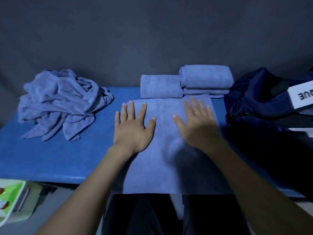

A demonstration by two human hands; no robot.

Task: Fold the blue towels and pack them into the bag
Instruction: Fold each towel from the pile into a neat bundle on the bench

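Looking down from the head camera, a blue padded table (50, 158) runs left to right against a dark grey fabric backdrop (152, 31). A flat towel (167, 150) lies at the table's middle, its near end hanging over the front edge. The left hand (133, 126) rests flat on it, fingers straight and spread; the right hand (198, 124), blurred, also lies flat with fingers extended. Just behind the flat towel sit a folded towel (160, 86) and, touching its right side, a stack of folded towels (205, 78). A crumpled pile of towels (62, 102) sits at far left, bare tabletop between it and the hands. The dark navy bag (257, 99) sits at the right end. A white-and-green container (10, 199) stands below the table's front left edge.
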